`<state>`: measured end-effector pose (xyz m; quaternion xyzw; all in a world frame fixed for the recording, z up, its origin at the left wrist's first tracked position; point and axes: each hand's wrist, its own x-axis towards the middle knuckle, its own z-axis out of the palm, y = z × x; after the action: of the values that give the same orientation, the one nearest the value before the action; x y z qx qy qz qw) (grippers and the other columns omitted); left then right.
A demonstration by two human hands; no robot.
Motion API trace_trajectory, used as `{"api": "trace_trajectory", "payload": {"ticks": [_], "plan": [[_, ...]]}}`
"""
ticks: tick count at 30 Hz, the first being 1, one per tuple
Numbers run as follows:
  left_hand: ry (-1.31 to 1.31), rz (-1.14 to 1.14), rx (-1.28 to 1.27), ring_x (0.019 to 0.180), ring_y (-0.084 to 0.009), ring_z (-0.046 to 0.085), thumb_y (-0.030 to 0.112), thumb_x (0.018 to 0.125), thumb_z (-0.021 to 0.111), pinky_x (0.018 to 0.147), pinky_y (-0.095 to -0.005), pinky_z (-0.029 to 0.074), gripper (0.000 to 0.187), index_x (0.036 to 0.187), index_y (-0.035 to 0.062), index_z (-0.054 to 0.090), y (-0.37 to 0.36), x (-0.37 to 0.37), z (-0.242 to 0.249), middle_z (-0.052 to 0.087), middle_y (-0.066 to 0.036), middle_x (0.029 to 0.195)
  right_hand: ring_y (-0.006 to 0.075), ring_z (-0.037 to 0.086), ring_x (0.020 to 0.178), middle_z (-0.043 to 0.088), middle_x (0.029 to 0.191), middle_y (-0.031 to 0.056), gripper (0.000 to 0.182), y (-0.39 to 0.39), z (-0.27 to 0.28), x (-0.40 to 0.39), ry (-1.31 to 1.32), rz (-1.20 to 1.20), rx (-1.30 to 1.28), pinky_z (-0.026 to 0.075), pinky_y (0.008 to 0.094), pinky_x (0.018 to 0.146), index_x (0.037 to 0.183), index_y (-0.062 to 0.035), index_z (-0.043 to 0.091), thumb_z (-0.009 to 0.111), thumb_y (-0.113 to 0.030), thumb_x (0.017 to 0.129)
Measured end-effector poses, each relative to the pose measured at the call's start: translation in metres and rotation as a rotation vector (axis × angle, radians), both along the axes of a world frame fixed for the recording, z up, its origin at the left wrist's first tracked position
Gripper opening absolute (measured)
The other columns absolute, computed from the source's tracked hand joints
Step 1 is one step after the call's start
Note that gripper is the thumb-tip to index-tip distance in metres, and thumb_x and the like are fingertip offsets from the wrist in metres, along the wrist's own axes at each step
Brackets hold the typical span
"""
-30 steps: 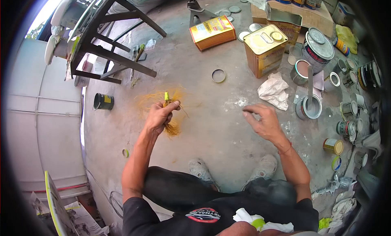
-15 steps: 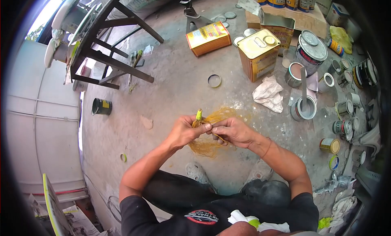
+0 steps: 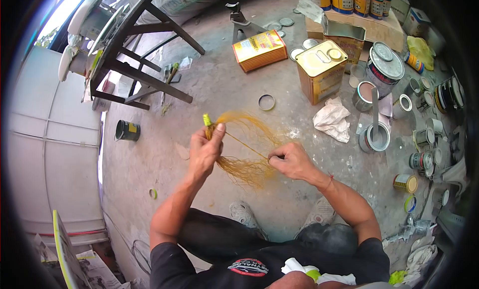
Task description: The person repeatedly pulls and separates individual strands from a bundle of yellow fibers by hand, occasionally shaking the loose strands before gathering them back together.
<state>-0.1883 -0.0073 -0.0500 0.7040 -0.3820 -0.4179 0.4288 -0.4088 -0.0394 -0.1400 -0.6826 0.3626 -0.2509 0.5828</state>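
A bundle of yellow-brown fibres with a bright yellow-green wrapped end hangs over the concrete floor. My left hand is closed around the bundle just below that end, thumb on top. From there a thin strand runs taut down to the right, pinched between the fingers of my right hand. Loose fibres spread in two arcs between the hands, one above the strand and one below it.
A dark metal stand is at the upper left, near a small dark can. Ahead lie a tin on its side and an upright tin. A crumpled cloth, an open can and several paint cans are on the right.
My hands have moved apart, the left one up and to the left, the right one to the right. The strand between them is now stretched out.
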Motion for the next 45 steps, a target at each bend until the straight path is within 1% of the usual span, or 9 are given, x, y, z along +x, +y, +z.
{"api": "trace_trajectory", "payload": {"ticks": [6,13,16,19,21,28,32,41,45], "plan": [[-0.024,0.536,-0.471,0.039,-0.0043,0.033,0.035,0.093,0.060,0.037,-0.0207,0.023,0.031,0.077,0.0088,0.054,-0.014,0.136,0.025,0.041,0.006,0.051,0.0367,0.063,0.070,0.064,0.076,0.0189,0.018,0.022,-0.083,-0.048,0.317,-0.115,-0.455,0.049,0.0445,0.063,0.087,-0.0019,0.069,0.054,-0.011,0.081],[-0.141,-0.146,0.100,0.049,-0.0016,0.034,0.029,0.090,0.065,0.043,-0.0225,0.024,0.026,0.079,0.0056,0.062,0.006,0.023,-0.009,0.043,0.009,0.058,0.0327,0.063,0.080,0.065,0.091,0.0181,0.020,-0.015,-0.001,-0.045,0.179,-0.137,-0.254,0.050,0.0377,0.071,0.099,0.0013,0.064,0.058,-0.012,0.086],[-0.004,-0.406,0.125,0.061,-0.0043,0.047,0.025,0.090,0.065,0.054,-0.0229,0.038,0.024,0.092,0.0013,0.067,0.007,-0.013,-0.013,0.055,0.004,0.070,0.0272,0.065,0.078,0.066,0.092,0.0142,0.025,-0.006,0.016,-0.003,-0.158,-0.002,-0.614,0.050,0.0349,0.070,0.105,0.0028,0.062,0.056,-0.016,0.089],[0.124,-0.457,0.079,0.076,-0.0073,0.055,0.024,0.090,0.065,0.069,-0.0257,0.045,0.024,0.097,0.0012,0.067,0.008,-0.022,-0.021,0.065,-0.001,0.082,0.0225,0.066,0.075,0.066,0.093,0.0118,0.025,0.005,0.010,0.012,-0.396,0.172,-0.042,0.051,0.0327,0.065,0.105,0.0037,0.062,0.055,-0.016,0.091],[0.072,-0.427,0.095,0.079,-0.0083,0.057,0.024,0.090,0.065,0.072,-0.0267,0.046,0.024,0.098,0.0020,0.067,0.012,-0.026,-0.025,0.067,-0.002,0.084,0.0185,0.066,0.073,0.065,0.092,0.0112,0.023,0.006,0.005,0.003,-0.460,0.184,0.786,0.052,0.0297,0.061,0.103,0.0049,0.062,0.053,-0.013,0.091],[-0.089,-0.548,0.094,0.074,-0.0083,0.056,0.026,0.088,0.067,0.068,-0.0283,0.046,0.024,0.098,0.0038,0.068,0.016,-0.030,-0.034,0.066,-0.002,0.079,0.0175,0.064,0.062,0.066,0.084,0.0122,0.017,0.018,-0.013,0.002,-0.439,0.089,0.856,0.052,0.0273,0.051,0.097,0.0048,0.062,0.054,-0.006,0.087],[-0.223,-0.572,0.135,0.068,-0.0090,0.052,0.028,0.088,0.067,0.064,-0.0289,0.044,0.027,0.099,0.0038,0.067,0.014,-0.029,-0.027,0.063,-0.003,0.075,0.0167,0.063,0.061,0.065,0.080,0.0126,0.018,0.026,-0.019,0.002,-0.359,0.035,0.542,0.051,0.0267,0.051,0.095,0.0071,0.064,0.056,-0.008,0.086],[-0.027,-0.127,-0.157,0.070,-0.0051,0.046,0.028,0.090,0.066,0.062,-0.0252,0.041,0.030,0.099,0.0002,0.067,0.004,-0.020,-0.033,0.058,0.006,0.075,0.0109,0.057,0.052,0.062,0.067,0.0065,0.020,0.025,-0.011,0.010,-0.188,-0.165,0.263,0.044,0.0227,0.046,0.081,0.0044,0.067,0.055,-0.011,0.084],[0.044,0.215,-0.393,0.048,-0.0009,0.029,0.032,0.089,0.066,0.043,-0.0221,0.022,0.024,0.081,0.0093,0.063,-0.022,0.017,0.005,0.043,0.010,0.058,0.0091,0.054,0.048,0.060,0.062,0.0054,0.020,0.026,-0.035,0.003,-0.094,-0.209,0.137,0.041,0.0235,0.043,0.077,0.0036,0.068,0.054,-0.010,0.081]]}}
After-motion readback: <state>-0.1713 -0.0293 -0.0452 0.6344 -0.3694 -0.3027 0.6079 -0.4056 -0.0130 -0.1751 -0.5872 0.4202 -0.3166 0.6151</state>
